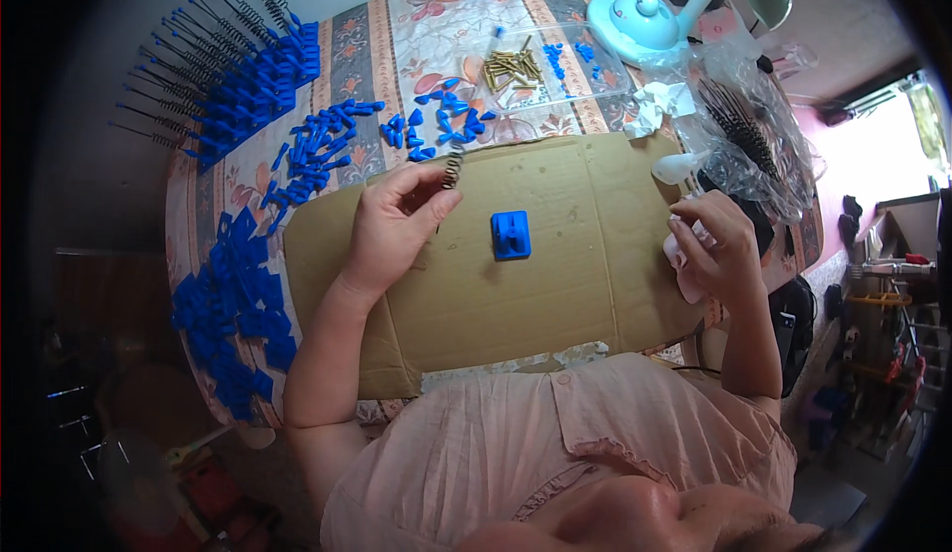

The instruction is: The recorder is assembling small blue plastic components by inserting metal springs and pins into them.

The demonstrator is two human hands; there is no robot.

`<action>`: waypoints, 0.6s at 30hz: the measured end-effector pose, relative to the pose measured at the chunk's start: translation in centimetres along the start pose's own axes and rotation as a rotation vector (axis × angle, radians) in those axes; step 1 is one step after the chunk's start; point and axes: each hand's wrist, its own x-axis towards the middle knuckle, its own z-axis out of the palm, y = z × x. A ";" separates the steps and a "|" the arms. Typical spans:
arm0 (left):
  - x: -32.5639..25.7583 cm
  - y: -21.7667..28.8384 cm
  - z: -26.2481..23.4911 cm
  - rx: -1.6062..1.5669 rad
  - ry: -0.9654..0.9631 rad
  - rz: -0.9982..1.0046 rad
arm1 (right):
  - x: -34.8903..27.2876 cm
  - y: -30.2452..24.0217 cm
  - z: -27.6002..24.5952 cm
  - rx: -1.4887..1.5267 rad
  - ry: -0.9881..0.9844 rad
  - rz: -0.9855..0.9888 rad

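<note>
My left hand (395,223) pinches a small dark metal spring (453,168) between thumb and fingers, at the far left edge of a brown cardboard sheet (555,284). A blue plastic block (511,235) lies alone in the middle of the cardboard, to the right of that hand. My right hand (716,246) is curled around a pale pink object (684,266) at the cardboard's right edge.
Small blue plastic parts (317,145) lie scattered beyond the cardboard. Flat blue pieces (233,304) are piled at the left. Blue-handled rods with springs (233,61) are stacked far left. A clear tray (535,66) holds brass pieces. A plastic bag (744,130) holds dark springs.
</note>
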 end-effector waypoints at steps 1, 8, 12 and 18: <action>0.0 0.2 0.2 0.003 0.001 0.001 | 0.1 -0.2 0.2 0.020 0.010 -0.037; -0.5 1.2 0.9 0.626 0.045 0.498 | 2.8 -3.1 1.5 0.154 0.106 -0.158; -0.6 2.0 0.9 0.831 0.057 0.681 | 3.7 -3.3 2.5 0.313 0.072 -0.066; -0.7 3.1 0.2 0.923 0.035 0.743 | 3.6 -2.0 3.2 0.419 -0.074 0.050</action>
